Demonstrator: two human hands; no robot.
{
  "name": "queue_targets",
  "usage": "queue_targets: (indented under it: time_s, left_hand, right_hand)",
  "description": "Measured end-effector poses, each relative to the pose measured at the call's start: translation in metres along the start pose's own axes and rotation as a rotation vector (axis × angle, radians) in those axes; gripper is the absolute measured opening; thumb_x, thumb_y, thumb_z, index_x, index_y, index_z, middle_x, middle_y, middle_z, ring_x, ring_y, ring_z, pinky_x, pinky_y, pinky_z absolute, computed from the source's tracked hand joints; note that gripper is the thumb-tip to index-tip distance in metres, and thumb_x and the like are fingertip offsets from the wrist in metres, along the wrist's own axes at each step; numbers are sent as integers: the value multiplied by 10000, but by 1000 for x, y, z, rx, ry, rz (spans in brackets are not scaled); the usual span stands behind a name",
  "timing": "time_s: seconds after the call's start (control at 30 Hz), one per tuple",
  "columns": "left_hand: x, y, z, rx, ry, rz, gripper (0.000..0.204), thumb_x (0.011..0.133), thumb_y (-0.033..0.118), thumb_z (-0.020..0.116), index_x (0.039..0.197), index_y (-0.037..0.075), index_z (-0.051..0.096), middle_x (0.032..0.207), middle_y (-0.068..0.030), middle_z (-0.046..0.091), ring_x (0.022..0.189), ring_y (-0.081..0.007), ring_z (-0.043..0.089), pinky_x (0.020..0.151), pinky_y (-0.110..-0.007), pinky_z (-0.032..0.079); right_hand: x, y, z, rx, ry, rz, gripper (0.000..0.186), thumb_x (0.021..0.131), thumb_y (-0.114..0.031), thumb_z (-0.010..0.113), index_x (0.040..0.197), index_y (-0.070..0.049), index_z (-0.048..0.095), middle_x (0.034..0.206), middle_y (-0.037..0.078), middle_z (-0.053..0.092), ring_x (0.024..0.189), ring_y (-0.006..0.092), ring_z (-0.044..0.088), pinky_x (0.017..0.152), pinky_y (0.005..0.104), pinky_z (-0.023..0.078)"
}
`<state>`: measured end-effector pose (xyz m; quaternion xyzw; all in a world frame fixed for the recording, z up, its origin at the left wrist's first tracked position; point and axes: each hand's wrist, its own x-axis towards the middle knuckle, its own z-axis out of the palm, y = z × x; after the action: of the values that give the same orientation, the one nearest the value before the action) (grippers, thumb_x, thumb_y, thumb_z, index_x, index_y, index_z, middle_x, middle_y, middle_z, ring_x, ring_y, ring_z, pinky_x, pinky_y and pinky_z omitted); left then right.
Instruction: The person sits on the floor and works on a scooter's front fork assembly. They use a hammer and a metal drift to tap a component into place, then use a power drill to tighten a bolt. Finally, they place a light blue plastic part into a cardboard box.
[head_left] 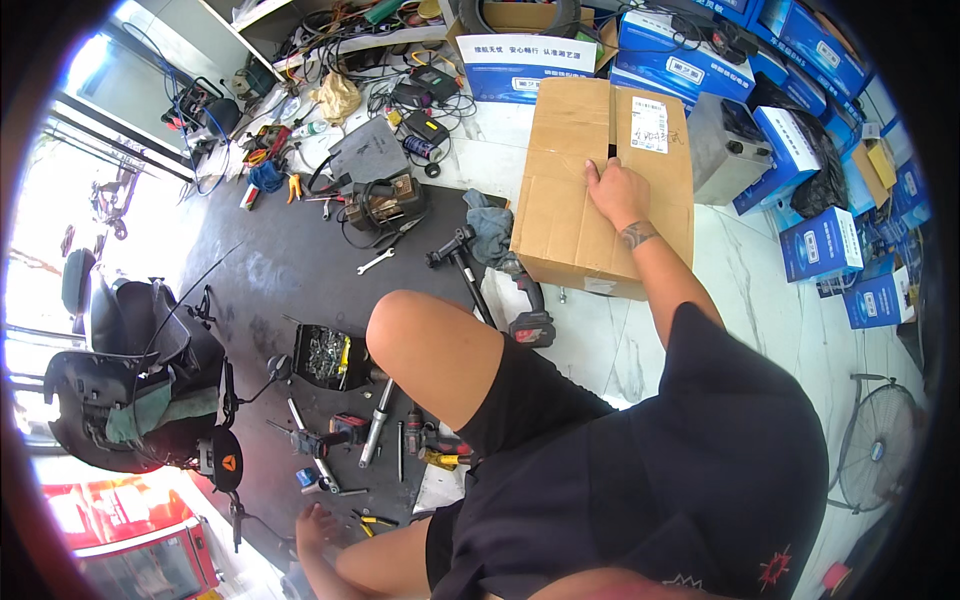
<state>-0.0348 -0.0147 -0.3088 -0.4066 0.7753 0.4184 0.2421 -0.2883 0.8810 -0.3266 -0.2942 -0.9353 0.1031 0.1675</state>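
A large brown cardboard box [560, 190] with a white label stands on the floor at the upper right. My right hand [620, 195] lies on its top, its thumb on one flap and its fingers curled at the dark slit between the flaps; the fingertips are hidden there. Low at the left, my left hand [317, 528] hangs by my left knee, fingers loosely apart, with nothing visible in it. Close to it are yellow-handled pliers [376, 520]. A grey cloth [490, 228] and a cordless power tool [532, 315] lie beside the box.
On the dark mat lie a wrench [377, 261], a hardware tray [328, 357], a shock absorber [377, 422] and several power tools. A scooter [150, 370] stands left. Blue boxes [680, 70] and a grey metal case [725, 150] stand beyond the cardboard box; a fan [878, 445] stands right.
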Motion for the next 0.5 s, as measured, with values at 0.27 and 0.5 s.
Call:
queue_targets:
  time_s: [0.27,0.5]
  left_hand:
    - [2,-10,-1,-90,2,-52,480,1060,312,613,1447,41,525,1098,-165,694,843,-287,722,631,-409,589]
    - [-6,-37,-7,-77,23,-53,411,1060,299,611,1369,30,576,990,-121,697,716,-237,699,609,-374,581]
  right_hand:
    - [46,11,6,-25,13,-14,536,1010,-507,561,980,2,725,833,232,751,821,409,746,746,531,586]
    - [203,66,10,-105,-95,113,578,1011,-539,531,1067,-27,792,1189,236,745,1116,427,712,966,508,560]
